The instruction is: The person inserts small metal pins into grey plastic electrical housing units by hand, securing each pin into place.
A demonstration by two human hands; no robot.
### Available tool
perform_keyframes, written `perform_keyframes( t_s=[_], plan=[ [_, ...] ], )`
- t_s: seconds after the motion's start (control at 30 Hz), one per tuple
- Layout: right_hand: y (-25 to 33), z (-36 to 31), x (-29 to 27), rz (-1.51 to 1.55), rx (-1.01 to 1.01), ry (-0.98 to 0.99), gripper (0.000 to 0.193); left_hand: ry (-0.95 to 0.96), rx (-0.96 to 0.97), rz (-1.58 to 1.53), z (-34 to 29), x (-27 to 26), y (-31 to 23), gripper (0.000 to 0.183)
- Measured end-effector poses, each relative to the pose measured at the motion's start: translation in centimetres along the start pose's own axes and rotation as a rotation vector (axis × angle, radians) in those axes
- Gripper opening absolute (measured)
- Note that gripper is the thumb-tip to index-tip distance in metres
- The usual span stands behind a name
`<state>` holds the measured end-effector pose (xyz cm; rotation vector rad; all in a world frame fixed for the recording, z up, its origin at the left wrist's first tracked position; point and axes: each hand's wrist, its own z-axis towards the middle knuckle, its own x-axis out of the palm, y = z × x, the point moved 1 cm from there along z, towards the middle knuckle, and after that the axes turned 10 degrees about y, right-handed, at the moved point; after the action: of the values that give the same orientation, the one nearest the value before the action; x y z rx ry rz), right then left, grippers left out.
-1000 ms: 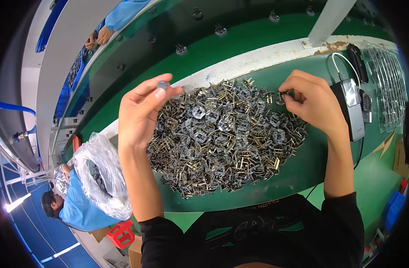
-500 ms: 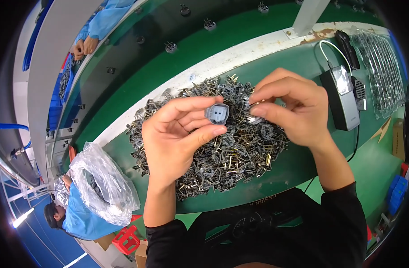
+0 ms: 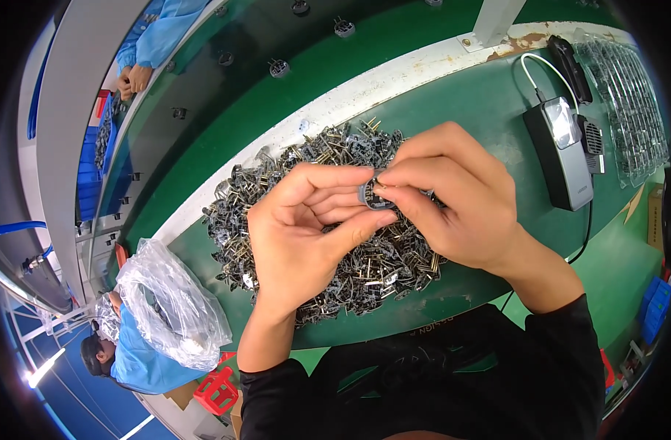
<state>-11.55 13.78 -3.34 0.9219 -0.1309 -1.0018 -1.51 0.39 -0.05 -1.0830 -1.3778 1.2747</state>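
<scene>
Between the thumb and fingers of my left hand (image 3: 295, 235) is a small grey round plastic housing (image 3: 370, 198), tilted toward the right. My right hand (image 3: 463, 194) is closed in a pinch, thumb and forefinger meeting right at the housing's rim. The small part in that pinch is mostly covered by my fingertips. Below both hands spreads a heap of small dark parts with brass-coloured metal pins (image 3: 335, 286) on the green tabletop (image 3: 452, 290).
A black and silver device (image 3: 562, 158) with a white cable stands at the right, by a clear plastic tray (image 3: 625, 110). Beyond a white ledge (image 3: 423, 70) runs a green conveyor belt (image 3: 313, 95) carrying similar parts. A clear plastic bag (image 3: 174, 304) lies left. Blue-sleeved people work nearby.
My right hand has moved left, bringing its fingertips from the heap to the grey housing. The housing has turned, so its two-holed face no longer points up at me. Parts on the belt shifted slightly.
</scene>
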Motion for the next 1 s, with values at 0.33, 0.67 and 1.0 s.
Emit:
perform_keyframes(
  t_s=[0.33, 0.67, 1.0],
  plan=[
    [-4.8, 0.7, -5.8, -0.331, 0.188, 0.267, 0.018, -0.392, -0.121, 0.644, 8.0, -13.4, 1.0, 0.024],
    [-4.4, 0.5, -2.2, -0.274, 0.315, 0.472, 0.018, -0.542, -0.199, 1.073, 7.5, -23.7, 5.8, 0.032],
    [-6.7, -0.7, -3.3, -0.322, 0.335, 0.442, 0.022, -1.550, -0.122, 1.137, -18.6, -20.3, -5.5, 0.017]
  ],
)
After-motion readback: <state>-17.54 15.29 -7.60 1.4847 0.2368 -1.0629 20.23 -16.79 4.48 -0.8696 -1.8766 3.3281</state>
